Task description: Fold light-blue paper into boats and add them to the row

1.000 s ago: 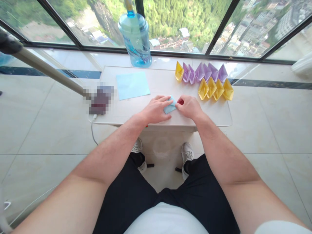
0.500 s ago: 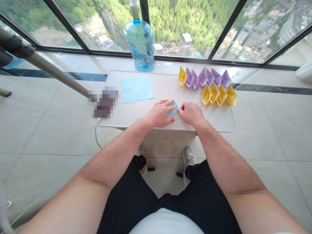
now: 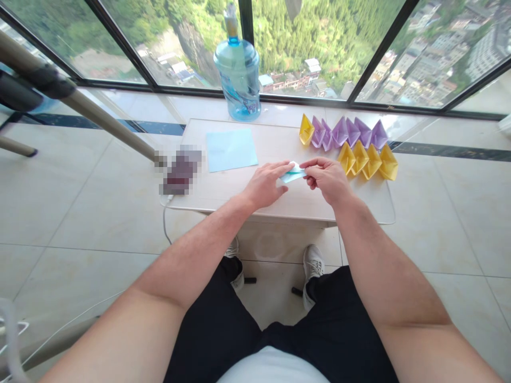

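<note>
A small folded light-blue paper (image 3: pixel 293 172) is held between my two hands just above the small white table (image 3: pixel 247 186). My left hand (image 3: pixel 265 185) pinches its left end with fingers curled. Closed on its right end is my right hand (image 3: pixel 329 178), thumb on top. A flat light-blue sheet (image 3: pixel 231 149) lies on the table behind my left hand. Folded purple paper boats (image 3: pixel 347 132) and yellow paper boats (image 3: pixel 367 159) stand in rows at the table's right, with one more yellow boat (image 3: pixel 306 129) at the left end of the purple row.
A large blue water bottle (image 3: pixel 238 74) stands at the table's far edge by the window. A blurred dark object (image 3: pixel 181 170) with a cable sits at the table's left edge. A metal pole (image 3: pixel 80 101) slants in from the left. My knees and shoes show below.
Both hands have lifted the folded blue paper off the table; before, it was pressed flat under my fingers. My view has shifted slightly, so the table sits lower and further right.
</note>
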Demonstrator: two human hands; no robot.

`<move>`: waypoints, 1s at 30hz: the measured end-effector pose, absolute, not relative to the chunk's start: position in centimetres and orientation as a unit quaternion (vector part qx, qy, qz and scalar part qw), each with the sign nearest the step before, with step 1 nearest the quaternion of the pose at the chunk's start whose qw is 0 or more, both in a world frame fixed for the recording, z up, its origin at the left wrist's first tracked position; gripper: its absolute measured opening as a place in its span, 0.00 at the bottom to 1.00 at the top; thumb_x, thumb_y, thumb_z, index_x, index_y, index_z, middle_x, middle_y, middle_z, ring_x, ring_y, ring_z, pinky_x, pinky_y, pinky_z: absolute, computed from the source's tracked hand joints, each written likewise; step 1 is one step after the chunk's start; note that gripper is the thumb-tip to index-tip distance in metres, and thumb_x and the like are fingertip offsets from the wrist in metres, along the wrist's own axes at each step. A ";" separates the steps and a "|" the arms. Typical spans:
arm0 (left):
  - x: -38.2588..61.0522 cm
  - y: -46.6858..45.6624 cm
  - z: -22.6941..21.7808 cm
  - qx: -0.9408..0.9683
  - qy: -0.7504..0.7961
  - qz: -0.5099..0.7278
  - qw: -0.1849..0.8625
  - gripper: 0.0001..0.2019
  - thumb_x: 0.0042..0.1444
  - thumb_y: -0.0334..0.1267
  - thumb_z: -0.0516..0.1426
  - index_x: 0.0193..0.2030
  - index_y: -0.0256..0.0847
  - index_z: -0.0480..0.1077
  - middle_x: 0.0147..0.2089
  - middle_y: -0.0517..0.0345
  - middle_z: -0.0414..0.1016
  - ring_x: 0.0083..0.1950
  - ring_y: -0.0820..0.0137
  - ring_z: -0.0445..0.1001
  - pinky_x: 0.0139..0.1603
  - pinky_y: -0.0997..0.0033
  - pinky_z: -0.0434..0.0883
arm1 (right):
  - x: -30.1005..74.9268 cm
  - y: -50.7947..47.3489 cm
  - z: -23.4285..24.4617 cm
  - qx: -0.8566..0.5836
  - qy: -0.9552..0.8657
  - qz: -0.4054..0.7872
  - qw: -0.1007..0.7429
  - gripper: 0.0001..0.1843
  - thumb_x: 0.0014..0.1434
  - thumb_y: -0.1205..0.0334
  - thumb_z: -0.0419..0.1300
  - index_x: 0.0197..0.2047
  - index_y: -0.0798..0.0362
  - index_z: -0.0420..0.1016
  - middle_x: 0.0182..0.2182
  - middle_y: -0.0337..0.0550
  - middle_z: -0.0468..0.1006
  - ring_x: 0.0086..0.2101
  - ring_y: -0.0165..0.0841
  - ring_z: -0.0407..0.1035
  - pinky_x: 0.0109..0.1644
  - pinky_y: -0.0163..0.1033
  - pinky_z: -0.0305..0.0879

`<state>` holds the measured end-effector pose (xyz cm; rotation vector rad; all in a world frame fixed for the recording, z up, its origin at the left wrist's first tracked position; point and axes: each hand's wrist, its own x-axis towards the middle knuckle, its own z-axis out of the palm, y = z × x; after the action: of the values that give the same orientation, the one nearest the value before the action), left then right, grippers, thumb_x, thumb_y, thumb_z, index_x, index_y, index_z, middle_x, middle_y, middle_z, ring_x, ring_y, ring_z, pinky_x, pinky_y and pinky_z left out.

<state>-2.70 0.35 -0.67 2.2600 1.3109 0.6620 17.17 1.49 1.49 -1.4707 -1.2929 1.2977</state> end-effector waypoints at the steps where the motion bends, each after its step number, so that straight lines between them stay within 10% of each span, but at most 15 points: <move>1: -2.7 0.5 -0.6 0.802 0.482 0.276 0.222 0.27 0.56 0.33 0.61 0.64 0.43 0.70 0.66 0.51 0.73 0.65 0.60 0.70 0.68 0.57 0.63 | 17.2 1.5 1.7 -0.563 -0.498 0.527 0.397 0.10 0.50 0.63 0.64 0.37 0.55 0.79 0.22 0.38 0.74 0.22 0.26 0.65 0.24 0.32 0.62; 5: -2.9 0.9 -0.1 0.717 0.525 0.385 0.249 0.09 0.60 0.37 0.58 0.42 0.43 0.80 0.44 0.55 0.83 0.48 0.63 0.77 0.56 0.61 0.70 | 17.4 1.4 2.0 -0.497 -0.511 0.571 0.408 0.18 0.49 0.57 0.69 0.43 0.54 0.81 0.29 0.39 0.77 0.28 0.28 0.69 0.30 0.35 0.70; 10: -2.9 1.4 0.3 0.595 0.528 0.460 0.394 0.10 0.53 0.43 0.63 0.29 0.39 0.74 0.27 0.62 0.75 0.33 0.70 0.72 0.38 0.70 0.70 | 17.0 1.3 1.7 -0.530 -0.597 0.456 0.393 0.14 0.47 0.54 0.71 0.33 0.53 0.79 0.25 0.36 0.74 0.26 0.27 0.66 0.28 0.33 0.66; 30: -2.7 0.9 1.9 0.493 0.500 0.447 0.554 0.10 0.46 0.38 0.66 0.35 0.35 0.75 0.26 0.55 0.80 0.28 0.67 0.80 0.28 0.72 0.72 | 16.9 0.9 2.2 -0.532 -0.594 0.488 0.356 0.14 0.54 0.52 0.65 0.28 0.55 0.78 0.21 0.40 0.77 0.21 0.28 0.68 0.23 0.32 0.63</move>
<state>-2.67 0.87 1.87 1.1649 1.1815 1.0550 16.88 0.93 2.24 -1.3734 -1.5332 1.2590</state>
